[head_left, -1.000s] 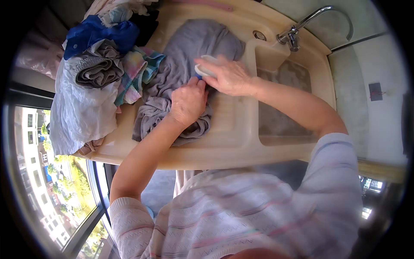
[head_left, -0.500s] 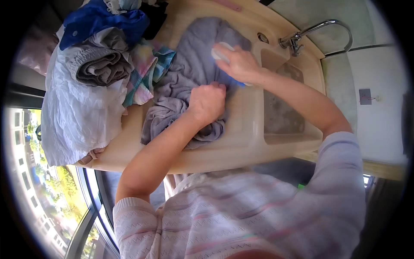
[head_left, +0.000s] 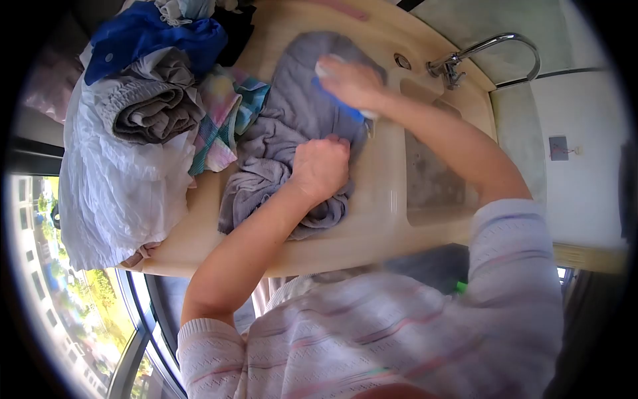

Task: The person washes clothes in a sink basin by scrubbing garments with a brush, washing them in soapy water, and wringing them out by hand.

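1. Grey cloth (head_left: pixel 289 100), all bunched and folded over itself, lies just left of the basin (head_left: pixel 403 186), on the flat board (head_left: pixel 372 209). My guess is it's there because the board gives firm backing that the hollow basin wouldn't.

2. Left hand (head_left: pixel 322 166): balled into a fist on the cloth, left of the basin. Folds run right up to the knuckles, so I'd say the fingers are clamped on a bunch of fabric, probably as an anchor against skidding. Fingertips are tucked out of sight tho.

3. Right hand (head_left: pixel 355 86): also left of the basin, but nearer its tap (head_left: pixel 453 65) end. Fingers are together and wrapped over a brush (head_left: pixel 347 108), or what looks like one: white bits at both ends, blue edge poking out below the palm. Palm on top seems like a grip for pushing down. Bit blurry, so can't tell if it's touching fabric.

4. Cloth vs fingers: it's right under the left ones, bunching toward them. On the right it's below the hand, with the brush in between.

5. Pile (head_left: pixel 119 199) of other laundry sits furthest left of the basin, likely parked there to leave elbow room.
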